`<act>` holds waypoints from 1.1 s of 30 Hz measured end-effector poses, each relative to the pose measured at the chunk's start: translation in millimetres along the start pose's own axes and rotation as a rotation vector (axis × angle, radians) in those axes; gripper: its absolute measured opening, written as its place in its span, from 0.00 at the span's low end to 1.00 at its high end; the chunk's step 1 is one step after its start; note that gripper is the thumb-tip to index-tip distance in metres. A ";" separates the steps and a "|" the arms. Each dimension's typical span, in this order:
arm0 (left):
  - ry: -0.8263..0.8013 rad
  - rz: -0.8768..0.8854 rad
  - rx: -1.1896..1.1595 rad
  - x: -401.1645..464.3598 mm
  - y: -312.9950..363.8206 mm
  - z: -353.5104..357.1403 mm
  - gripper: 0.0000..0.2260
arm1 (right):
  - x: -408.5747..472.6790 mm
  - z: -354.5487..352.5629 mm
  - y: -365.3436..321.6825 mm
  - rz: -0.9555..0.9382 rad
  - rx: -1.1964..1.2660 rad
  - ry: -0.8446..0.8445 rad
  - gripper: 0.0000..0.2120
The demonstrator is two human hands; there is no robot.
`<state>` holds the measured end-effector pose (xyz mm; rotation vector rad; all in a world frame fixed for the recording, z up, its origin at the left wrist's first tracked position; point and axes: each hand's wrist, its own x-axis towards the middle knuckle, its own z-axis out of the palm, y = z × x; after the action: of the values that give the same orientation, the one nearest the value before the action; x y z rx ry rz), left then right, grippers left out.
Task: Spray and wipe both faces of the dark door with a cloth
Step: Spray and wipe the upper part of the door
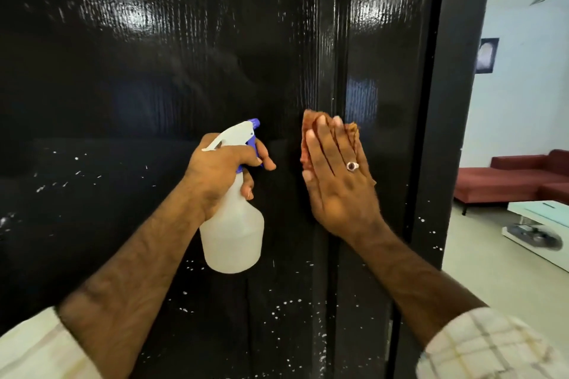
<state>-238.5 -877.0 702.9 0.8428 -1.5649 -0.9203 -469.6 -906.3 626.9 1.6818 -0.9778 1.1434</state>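
Fingers (326, 144) flat, pressing orange cloth (308, 135) onto glossy, white-speckled dark door (154, 86).

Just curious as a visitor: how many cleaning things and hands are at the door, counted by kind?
Hands: 2 (left hand, right hand)
Spray bottles: 1 (spray bottle)
Cloths: 1 (cloth, under the right hand)
Doors: 1 (dark door)
Total: 5

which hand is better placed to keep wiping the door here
Right. The right hand lies flat, pressing the orange cloth against the dark door. The left hand is occupied, its grip closed around the spray bottle.
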 end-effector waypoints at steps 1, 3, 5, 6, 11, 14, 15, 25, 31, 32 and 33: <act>0.005 -0.001 -0.002 -0.5 -0.8 0.4 0.06 | 6.0 3.9 -9.9 0.073 0.018 0.013 0.31; 0.008 -0.006 0.002 -1.1 -0.9 0.4 0.06 | 4.8 7.9 -18.3 0.069 0.068 -0.018 0.30; 0.006 0.000 0.008 -1.7 0.2 -1.0 0.06 | -13.4 3.7 -10.9 -0.110 0.084 -0.086 0.29; 0.005 0.001 0.009 -1.9 0.7 -1.3 0.06 | -26.4 -1.1 -2.0 -0.206 0.071 -0.120 0.28; -0.020 -0.005 0.018 -8.2 -3.5 -8.4 0.06 | -46.9 -22.4 52.0 -0.154 -0.035 -0.057 0.29; -0.037 -0.005 0.037 -11.0 -9.7 -6.4 0.06 | -11.6 -18.3 48.8 0.235 -0.034 0.087 0.30; -0.043 -0.001 0.033 -12.4 -11.5 -3.9 0.06 | 2.1 -12.7 37.7 0.319 -0.034 0.135 0.30; -0.018 -0.002 -0.085 -32.7 -29.6 3.5 0.04 | -77.1 -5.9 28.5 -0.179 -0.004 -0.097 0.30; 0.031 -0.096 -0.039 -40.8 -37.0 -12.7 0.04 | 0.2 -9.4 48.5 0.334 -0.029 0.186 0.30; 0.042 -0.131 -0.034 -44.6 -42.5 -11.6 0.04 | 14.5 -5.7 45.8 0.405 -0.032 0.227 0.30; 0.054 -0.169 -0.030 -49.4 -49.1 -10.3 0.06 | 24.5 -2.7 42.7 0.432 -0.037 0.238 0.30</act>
<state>-217.8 -856.6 638.7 0.9821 -1.4463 -1.0299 -502.8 -921.0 660.1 1.2990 -1.2321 1.5552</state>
